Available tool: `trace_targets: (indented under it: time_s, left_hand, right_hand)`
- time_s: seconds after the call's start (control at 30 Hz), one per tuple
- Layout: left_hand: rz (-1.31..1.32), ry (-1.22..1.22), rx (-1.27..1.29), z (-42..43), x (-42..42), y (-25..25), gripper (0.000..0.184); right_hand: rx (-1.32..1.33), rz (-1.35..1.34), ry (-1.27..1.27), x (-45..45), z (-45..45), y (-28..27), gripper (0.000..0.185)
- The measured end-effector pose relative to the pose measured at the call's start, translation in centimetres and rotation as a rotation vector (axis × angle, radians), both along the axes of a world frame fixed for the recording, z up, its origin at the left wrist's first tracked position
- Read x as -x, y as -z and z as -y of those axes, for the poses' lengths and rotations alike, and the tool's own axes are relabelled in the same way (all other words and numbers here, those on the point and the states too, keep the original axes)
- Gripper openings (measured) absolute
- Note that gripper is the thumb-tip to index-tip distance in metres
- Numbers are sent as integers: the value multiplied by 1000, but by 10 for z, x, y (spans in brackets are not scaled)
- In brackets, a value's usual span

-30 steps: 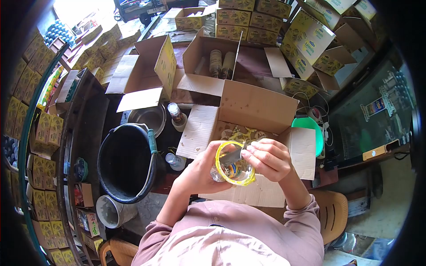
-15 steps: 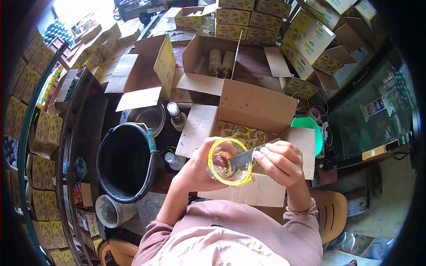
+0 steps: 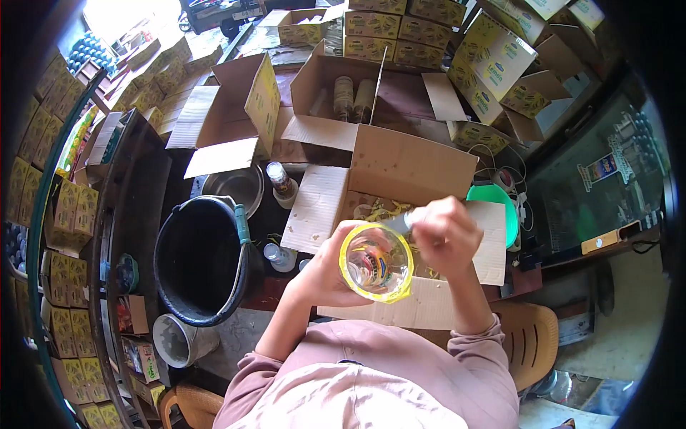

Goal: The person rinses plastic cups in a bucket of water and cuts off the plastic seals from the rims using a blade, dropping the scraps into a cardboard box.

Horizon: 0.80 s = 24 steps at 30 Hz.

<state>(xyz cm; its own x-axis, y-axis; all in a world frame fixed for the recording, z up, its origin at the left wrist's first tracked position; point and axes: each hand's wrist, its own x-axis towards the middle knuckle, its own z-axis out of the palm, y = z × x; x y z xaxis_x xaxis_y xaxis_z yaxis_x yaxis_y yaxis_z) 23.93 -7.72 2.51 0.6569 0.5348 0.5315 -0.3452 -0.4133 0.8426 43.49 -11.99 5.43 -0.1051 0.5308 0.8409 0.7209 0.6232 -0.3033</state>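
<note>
My left hand (image 3: pixel 326 270) is wrapped round a clear jar (image 3: pixel 376 262) whose mouth faces me. Yellow film or tape runs round the jar's rim, with a loose bit at the lower right. Coloured print shows through the jar. In my right hand (image 3: pixel 449 234), blurred by motion, is a flat grey knife blade (image 3: pixel 399 223), close to the upper right of the rim; whether it touches is unclear. Below both hands stands an open cardboard box (image 3: pixel 414 166) with yellow strips (image 3: pixel 389 210) inside.
A black bucket (image 3: pixel 166 261) stands at left, near a steel bowl (image 3: pixel 236 187) and two bottles (image 3: pixel 280 180). Behind are open cartons (image 3: pixel 239 93), one holding two jars (image 3: pixel 344 96). A green basin (image 3: pixel 500 207) sits at right. Stacked yellow boxes (image 3: pixel 371 25) line the back.
The blade has moved from across the jar's mouth to its upper right edge, and my right hand has risen. The jar has shifted slightly right.
</note>
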Motion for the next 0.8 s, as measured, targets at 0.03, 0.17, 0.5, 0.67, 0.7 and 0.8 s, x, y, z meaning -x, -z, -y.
trace_targets:
  time_s: [0.03,0.17,0.5,0.67,0.7,0.8]
  left_hand:
    - [4,-12,-5,-1,0,1,78]
    - [-1,-67,-35,-4,4,8,80]
    - [77,-197,-44,-11,9,23,79]
    - [-112,-396,-211,-10,11,22,75]
    - [-139,-436,-210,-9,13,24,74]
    - [-153,-532,-247,-8,14,24,73]
  right_hand:
    - [145,-159,13,-4,-3,-1,18]
    - [682,-455,-98,-45,-26,78,31]
    - [795,-35,307,-45,-1,129,35]
    - [355,-198,231,-10,7,46,26]
    - [288,-125,208,-5,10,33,26]
    - [115,112,134,5,19,10,26]
